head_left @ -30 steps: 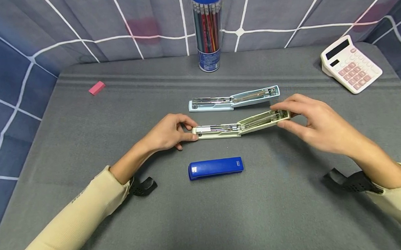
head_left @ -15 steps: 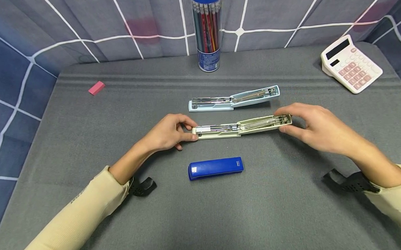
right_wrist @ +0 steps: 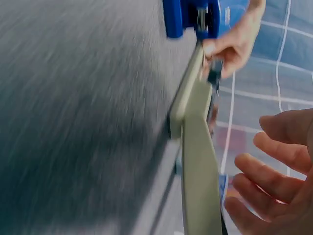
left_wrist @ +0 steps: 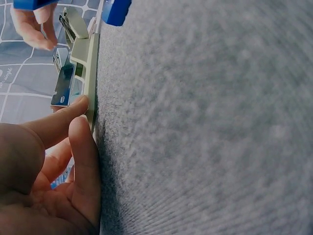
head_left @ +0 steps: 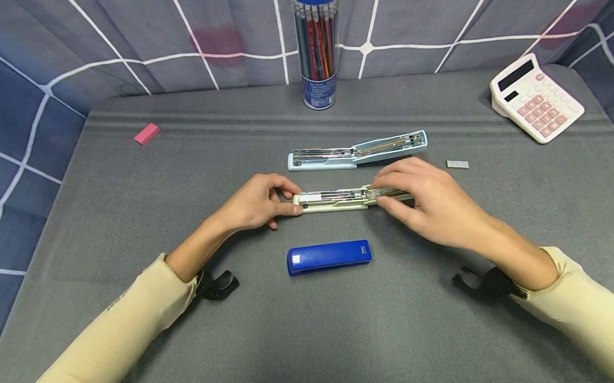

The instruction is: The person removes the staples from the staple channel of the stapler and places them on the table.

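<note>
A pale green stapler [head_left: 338, 205] lies opened out flat in the middle of the table, its metal staple channel facing up. My left hand [head_left: 253, 204] pinches the end of its base between thumb and fingers, as the left wrist view also shows with the thumb on the base [left_wrist: 91, 73]. Over the hinge hovers my right hand [head_left: 433, 206], partly hiding the folded-back cover. In the right wrist view its loosely bent fingers [right_wrist: 266, 176] stand apart from the cover [right_wrist: 200, 171] and hold nothing.
Behind lies an opened light blue stapler [head_left: 326, 163]; in front, a closed blue stapler [head_left: 330, 255]. A small grey strip of staples [head_left: 457, 164] lies at right. Farther back are a pink block [head_left: 147, 133], a pencil tub [head_left: 319, 54] and a calculator [head_left: 538, 98].
The right hand lowered the green stapler's cover outward, let go of its end and moved left to the hinge. The grey staple strip has come into view. The left hand stayed put.
</note>
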{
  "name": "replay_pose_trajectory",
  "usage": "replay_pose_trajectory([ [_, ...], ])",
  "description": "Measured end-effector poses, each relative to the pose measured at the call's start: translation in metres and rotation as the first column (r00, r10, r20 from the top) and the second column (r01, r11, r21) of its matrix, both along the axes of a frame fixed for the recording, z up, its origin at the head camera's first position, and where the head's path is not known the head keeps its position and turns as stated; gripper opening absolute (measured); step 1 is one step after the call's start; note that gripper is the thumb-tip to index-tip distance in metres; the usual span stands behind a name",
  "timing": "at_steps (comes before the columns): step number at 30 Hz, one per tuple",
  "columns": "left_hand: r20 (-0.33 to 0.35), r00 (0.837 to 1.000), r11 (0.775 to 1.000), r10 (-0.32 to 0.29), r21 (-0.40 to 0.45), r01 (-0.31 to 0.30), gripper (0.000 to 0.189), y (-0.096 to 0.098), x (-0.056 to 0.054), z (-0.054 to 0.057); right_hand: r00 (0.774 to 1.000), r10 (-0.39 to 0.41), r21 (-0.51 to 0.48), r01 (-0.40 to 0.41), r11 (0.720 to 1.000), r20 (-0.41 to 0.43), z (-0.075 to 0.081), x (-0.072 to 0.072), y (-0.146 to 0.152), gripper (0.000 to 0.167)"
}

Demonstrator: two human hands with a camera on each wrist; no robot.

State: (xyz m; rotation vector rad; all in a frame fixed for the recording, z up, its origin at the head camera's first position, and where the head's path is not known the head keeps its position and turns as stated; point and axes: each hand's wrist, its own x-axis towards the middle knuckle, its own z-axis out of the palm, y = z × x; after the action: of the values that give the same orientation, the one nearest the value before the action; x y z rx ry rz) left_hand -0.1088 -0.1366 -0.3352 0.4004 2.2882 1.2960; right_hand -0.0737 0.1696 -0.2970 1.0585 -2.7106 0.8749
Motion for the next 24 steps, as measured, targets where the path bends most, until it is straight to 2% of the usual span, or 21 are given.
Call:
replay_pose_trajectory([
  [4,-0.002,1.0,1.0,-0.001,-0.001,0.001,0.031,0.0,0.0,0.0,0.992,0.042,0.064,-0.05,0.997,0.12,-0.006,-0.005,-0.018,0.022],
  [7,-0.001,1.0,1.0,0.002,0.003,-0.002,0.031,0.0,0.0,-0.001,0.984,0.047,0.104,-0.065,0.992,0.17,-0.01,-0.008,-0.026,0.027],
  [19,0.0,1.0,1.0,0.006,0.011,-0.006,0.029,0.0,0.0,0.0,0.972,0.068,0.138,-0.101,0.985,0.225,-0.015,-0.016,-0.044,0.029],
  [24,-0.004,1.0,1.0,0.003,0.017,-0.002,0.029,0.0,0.0,-0.001,0.964,0.07,0.124,-0.104,0.987,0.257,-0.015,-0.018,-0.052,0.027],
])
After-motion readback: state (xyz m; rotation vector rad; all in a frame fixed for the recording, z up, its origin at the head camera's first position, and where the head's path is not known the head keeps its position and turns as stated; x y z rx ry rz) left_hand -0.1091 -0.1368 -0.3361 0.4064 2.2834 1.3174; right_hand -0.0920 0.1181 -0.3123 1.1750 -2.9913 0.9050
